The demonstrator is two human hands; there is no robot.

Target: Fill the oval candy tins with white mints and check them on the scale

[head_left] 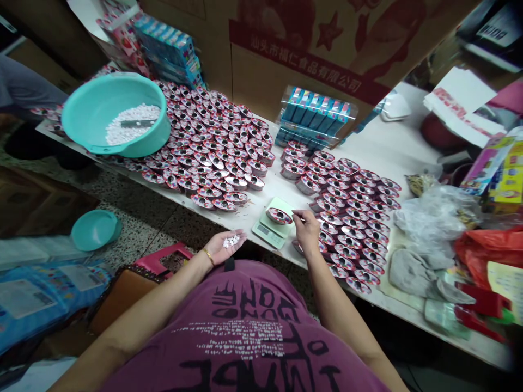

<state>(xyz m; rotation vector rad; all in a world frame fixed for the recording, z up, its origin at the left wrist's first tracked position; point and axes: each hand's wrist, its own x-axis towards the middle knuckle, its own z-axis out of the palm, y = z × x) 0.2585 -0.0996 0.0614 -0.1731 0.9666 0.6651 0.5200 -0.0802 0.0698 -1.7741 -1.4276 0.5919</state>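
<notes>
My left hand (224, 246) is palm up at the table's near edge, with a small pile of white candies (231, 241) cupped in it. A pale green digital scale (267, 234) lies to its right, bearing one oval container with a red and white rim (279, 216). At the container's right end, my right hand (306, 228) has thumb and forefinger pinched together; what they hold, if anything, is too small to make out. Several rows of similar oval containers (351, 218) stand right beside and beyond that hand, and a larger group (208, 147) spreads over the left.
A turquoise basin (114, 114) with white candies and a dark flat scoop stands at the left. Blue wrapped packs (314, 114) lean by a large cardboard carton (302, 49). Plastic bags and a grey cloth (412, 272) lie at right. A smaller turquoise bowl (96, 230) sits lower left.
</notes>
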